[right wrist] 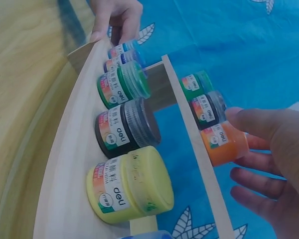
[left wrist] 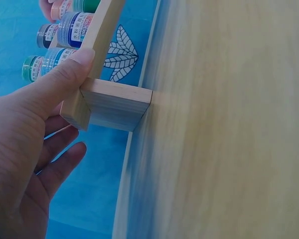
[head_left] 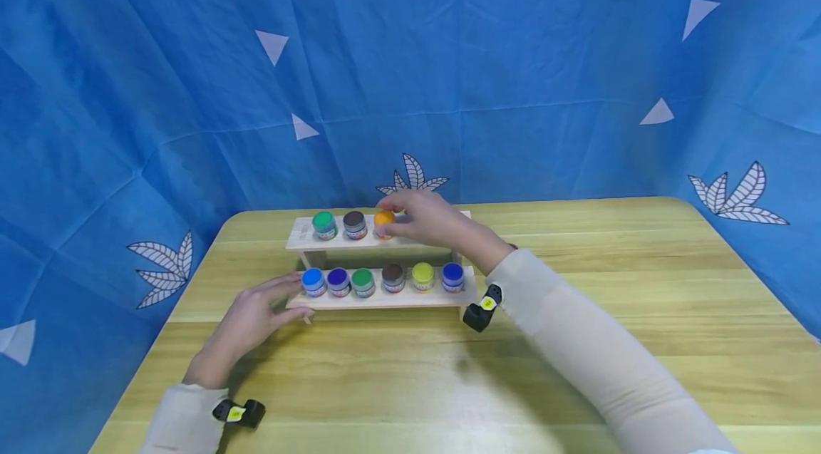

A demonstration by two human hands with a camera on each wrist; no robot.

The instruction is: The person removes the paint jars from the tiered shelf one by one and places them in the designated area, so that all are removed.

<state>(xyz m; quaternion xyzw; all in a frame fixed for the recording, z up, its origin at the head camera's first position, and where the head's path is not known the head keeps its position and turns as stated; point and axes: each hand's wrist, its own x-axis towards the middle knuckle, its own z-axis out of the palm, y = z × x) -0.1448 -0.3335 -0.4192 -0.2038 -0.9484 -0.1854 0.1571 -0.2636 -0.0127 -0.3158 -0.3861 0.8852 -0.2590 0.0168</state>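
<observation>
On the upper step of a two-step wooden rack (head_left: pixel 378 301), my right hand (head_left: pixel 428 217) holds an orange paint jar (head_left: pixel 384 218) between thumb and fingers. The jar (right wrist: pixel 223 143) stands beside a dark jar (head_left: pixel 355 224) and a green jar (head_left: pixel 324 225). My left hand (head_left: pixel 253 322) grips the left end of the lower step, its thumb (left wrist: pixel 72 67) over the front edge. Along that step stand a light blue jar (head_left: pixel 313 281), a purple jar (head_left: pixel 338 281), a green jar (head_left: pixel 363 282), a brown jar (head_left: pixel 393 277), a yellow jar (head_left: pixel 422 276) and a dark blue jar (head_left: pixel 452 276).
The rack stands near the back edge of a wood-grain table (head_left: pixel 398 383). Behind the table hangs a blue cloth (head_left: pixel 526 62) with leaf and triangle prints. Bare tabletop lies in front of the rack and to its right.
</observation>
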